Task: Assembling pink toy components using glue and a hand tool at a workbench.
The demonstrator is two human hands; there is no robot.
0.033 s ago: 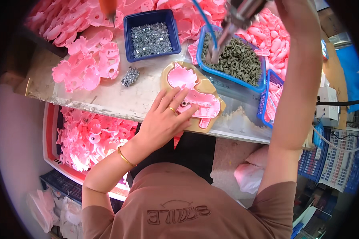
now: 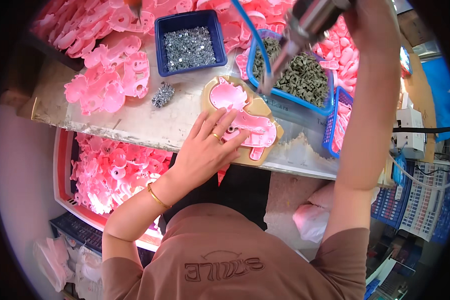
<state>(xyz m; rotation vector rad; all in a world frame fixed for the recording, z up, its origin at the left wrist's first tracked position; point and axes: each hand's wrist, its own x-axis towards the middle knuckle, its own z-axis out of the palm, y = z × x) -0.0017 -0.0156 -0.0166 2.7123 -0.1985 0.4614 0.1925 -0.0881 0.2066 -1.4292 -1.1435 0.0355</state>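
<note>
My left hand (image 2: 205,145) lies flat on a pink plastic shell part (image 2: 228,94), fingers stretched out, a ring and a bangle on it. The shell sits in a tan shaped block (image 2: 259,106) near the table's front edge. At the upper right, my right hand (image 2: 369,27) grips a metal hand tool (image 2: 305,30) with a blue hose (image 2: 250,20); the fingers are partly cut off by the frame. The tool's blurred tip hangs between the block and a blue basket (image 2: 297,104) of small grey-green pieces.
Left of the block lie a clump of screws (image 2: 163,94) and stacked pink shells (image 2: 102,80). Behind stands a dark blue tray (image 2: 223,47) of screws. A crate (image 2: 62,175) of pink parts is below left; a small blue basket (image 2: 330,132) stands right. An orange tool (image 2: 133,4) hangs above.
The tool in my right hand has swung with its tip nearer to me, down to the basket's front rim. The hanging orange tool has shifted up and left. My left hand stays put.
</note>
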